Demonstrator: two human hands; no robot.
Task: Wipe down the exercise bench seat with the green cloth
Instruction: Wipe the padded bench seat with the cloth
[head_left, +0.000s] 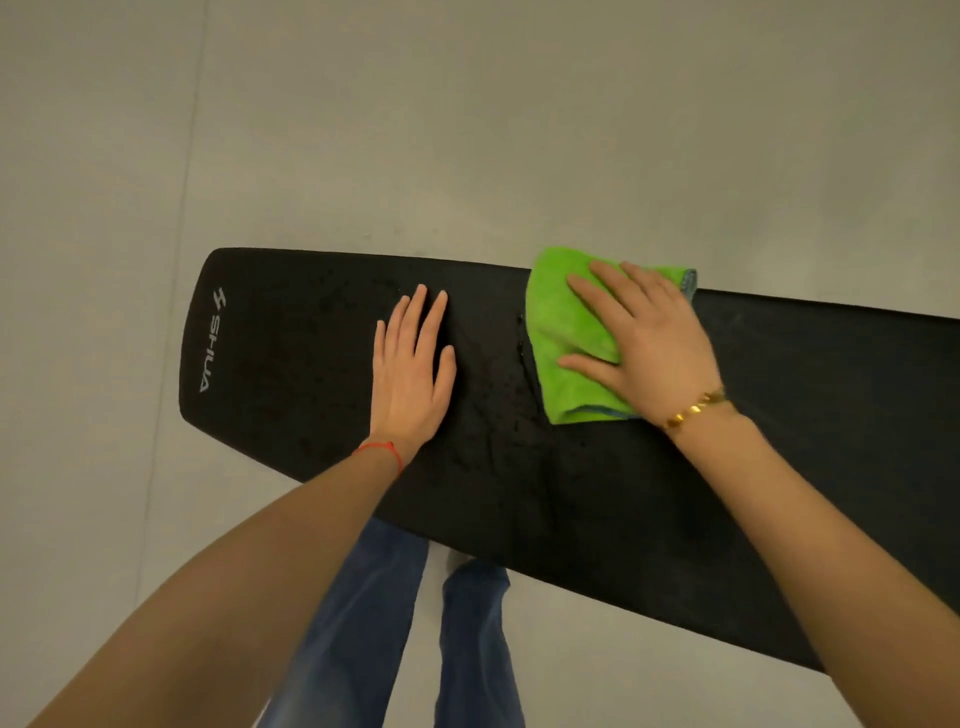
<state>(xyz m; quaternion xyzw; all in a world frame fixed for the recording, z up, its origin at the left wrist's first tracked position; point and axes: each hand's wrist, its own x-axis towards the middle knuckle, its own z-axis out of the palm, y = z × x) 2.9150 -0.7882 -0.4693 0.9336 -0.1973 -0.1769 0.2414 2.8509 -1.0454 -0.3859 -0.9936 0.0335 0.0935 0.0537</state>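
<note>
A long black padded bench seat (291, 353) runs across the view from left to right, with a white logo near its left end. Water droplets speckle its middle. A folded green cloth (563, 332) lies on the seat near the far edge, right of centre. My right hand (649, 338) presses flat on the cloth, fingers spread, a gold bracelet on the wrist. My left hand (413, 369) rests flat on the bare seat to the left of the cloth, fingers together, holding nothing; a red thread circles that wrist.
Grey floor (467, 130) surrounds the bench on all sides. My legs in blue jeans (363, 613) stand against the near edge of the seat, below the middle of the view.
</note>
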